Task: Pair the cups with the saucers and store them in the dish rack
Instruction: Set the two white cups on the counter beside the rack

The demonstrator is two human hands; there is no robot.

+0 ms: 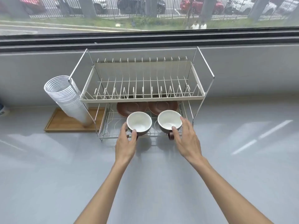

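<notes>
From the head camera, the left hand (127, 143) holds the left cup (139, 121) with the thumb on the near rim and the fingers curled around the outer side. The right hand (184, 137) grips the right cup (169, 119) in the same way, thumb on the rim above the brown handle.

Both cups are at the front edge of the lower shelf of the rack (142, 97). Whether they rest on the wire or are lifted cannot be told. Just beyond each hand lies a brown saucer (131, 107), and the second saucer (162, 105) is beside it, further in on the same shelf.

The cups look like glazed ceramic, so probably stiff, rather heavy, smooth and easy to chip. A hold around the body or by the handle seems safest, and each cup should go down softly on its saucer.
</notes>
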